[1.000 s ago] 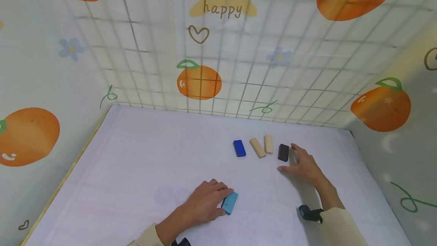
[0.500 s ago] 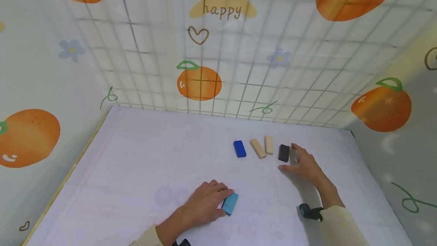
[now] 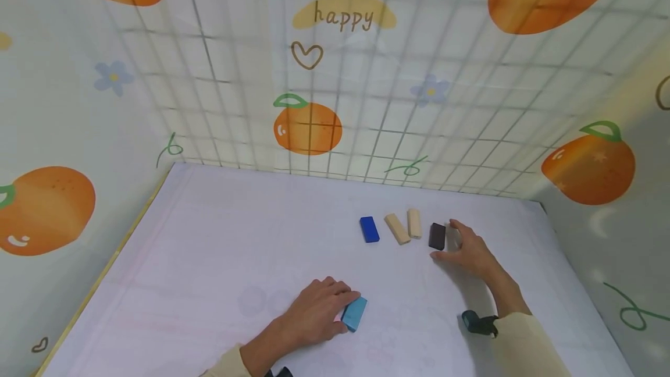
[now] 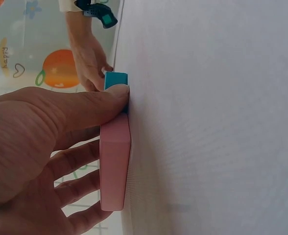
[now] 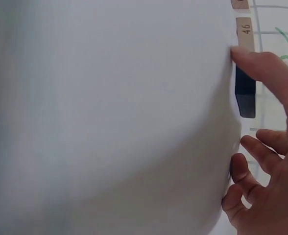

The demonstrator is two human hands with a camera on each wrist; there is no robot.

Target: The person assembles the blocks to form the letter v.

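Observation:
At the front middle of the table, my left hand (image 3: 317, 313) pinches a light blue block (image 3: 354, 314) by its ends, between thumb and index finger. A pink block (image 4: 115, 164) lies against it on the palm side, mostly covered by the hand in the head view. Farther back on the right, a black block (image 3: 437, 237) lies flat on the table. My right hand (image 3: 471, 252) rests beside it with thumb and fingers spread apart, the thumb near its front end and the fingers off its right side. Nothing is held there.
Left of the black block lie two pale wooden blocks (image 3: 398, 229), one printed with a number in the right wrist view, and a dark blue block (image 3: 369, 230). The white table (image 3: 235, 226) meets a cloth-covered back wall (image 3: 230, 121) printed with oranges.

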